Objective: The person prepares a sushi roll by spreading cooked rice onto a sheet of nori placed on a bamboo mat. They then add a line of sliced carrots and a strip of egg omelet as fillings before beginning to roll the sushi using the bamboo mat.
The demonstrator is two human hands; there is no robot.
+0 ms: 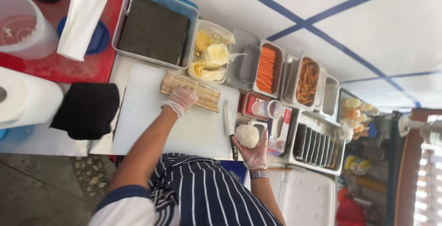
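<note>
Both my hands wear clear gloves. My left hand [180,100] rests flat on a bamboo rolling mat [207,96] that lies at the far edge of a white cutting board [147,120]. My right hand [253,156], with a watch on its wrist, is cupped around a white ball of rice [247,135] held just off the board's right edge. A knife [229,125] lies on the board next to the rice ball, between my two hands.
Behind the board stand a tray of dark seaweed sheets [154,30], a tub of yellow food [209,55], a pan of carrot sticks [266,69] and a pan of brown strips [307,82]. A black cloth [87,110] and a paper towel roll [25,99] lie left.
</note>
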